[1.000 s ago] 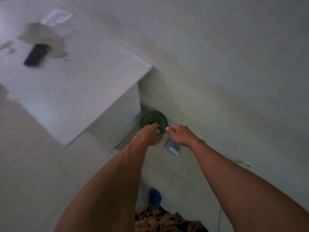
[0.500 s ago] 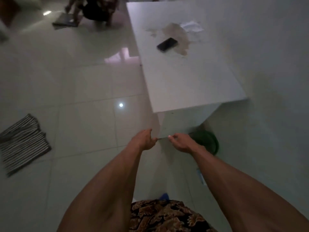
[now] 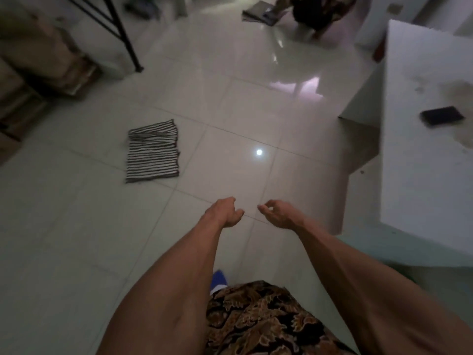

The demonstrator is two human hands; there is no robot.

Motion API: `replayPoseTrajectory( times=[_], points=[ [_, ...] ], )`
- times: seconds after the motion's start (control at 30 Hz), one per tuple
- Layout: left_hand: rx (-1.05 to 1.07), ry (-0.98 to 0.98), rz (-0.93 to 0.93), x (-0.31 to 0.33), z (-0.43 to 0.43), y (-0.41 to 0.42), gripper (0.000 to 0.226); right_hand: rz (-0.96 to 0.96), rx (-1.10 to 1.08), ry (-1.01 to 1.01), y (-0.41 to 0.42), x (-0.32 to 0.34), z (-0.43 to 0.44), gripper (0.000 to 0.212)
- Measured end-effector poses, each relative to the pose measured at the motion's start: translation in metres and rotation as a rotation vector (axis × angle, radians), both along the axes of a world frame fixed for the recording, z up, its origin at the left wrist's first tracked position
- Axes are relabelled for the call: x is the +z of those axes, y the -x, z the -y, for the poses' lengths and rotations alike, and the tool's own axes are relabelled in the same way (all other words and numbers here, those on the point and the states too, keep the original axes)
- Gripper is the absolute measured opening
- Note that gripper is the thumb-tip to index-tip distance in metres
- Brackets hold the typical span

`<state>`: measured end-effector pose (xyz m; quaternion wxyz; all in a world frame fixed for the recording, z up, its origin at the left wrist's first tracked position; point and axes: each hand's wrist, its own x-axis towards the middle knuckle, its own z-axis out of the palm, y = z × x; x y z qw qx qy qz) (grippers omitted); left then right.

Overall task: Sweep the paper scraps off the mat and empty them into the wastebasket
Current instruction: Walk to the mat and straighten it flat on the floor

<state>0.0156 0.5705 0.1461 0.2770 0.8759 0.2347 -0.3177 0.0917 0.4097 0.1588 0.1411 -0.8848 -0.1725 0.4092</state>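
Observation:
The striped black-and-white mat (image 3: 152, 150) lies flat on the tiled floor, ahead and to my left; I see no paper scraps on it. Both arms reach forward over the bare tiles. My left hand (image 3: 225, 212) is curled into a loose fist with nothing visible in it. My right hand (image 3: 277, 214) hangs beside it with fingers bent but apart, also holding nothing. The two hands are well short of the mat and to its right. The wastebasket is out of sight.
A white table (image 3: 422, 180) stands at my right with a dark phone (image 3: 442, 115) on it. Cardboard boxes (image 3: 38, 65) and a black metal leg (image 3: 122, 34) are at the far left. Another person crouches at the back (image 3: 320, 11).
My view has swung left, away from the wall and the green wastebasket beside the table, toward the open floor and the mat. My hands have come away from the basket and moved slightly apart.

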Motion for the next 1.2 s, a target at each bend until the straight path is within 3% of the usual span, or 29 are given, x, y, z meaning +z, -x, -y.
replayPoseTrajectory(
  times=[0.4, 0.67, 0.87, 1.2],
  points=[
    [0.393, 0.049, -0.056, -0.020, -0.166, 0.019, 0.066, -0.104, 0.332, 0.040, -0.032, -0.024, -0.206, 0.055],
    [0.680, 0.120, -0.032, -0.024, -0.268, -0.047, 0.064, -0.127, 0.540, 0.077, -0.120, -0.033, -0.334, 0.052],
    [0.889, 0.175, 0.004, -0.031, -0.344, -0.107, 0.064, -0.033, 0.652, 0.136, -0.194, -0.035, -0.437, 0.051],
    [1.170, 0.234, 0.040, -0.062, -0.482, -0.190, 0.042, -0.028, 0.919, 0.177, -0.276, -0.054, -0.625, 0.044]
  ],
)
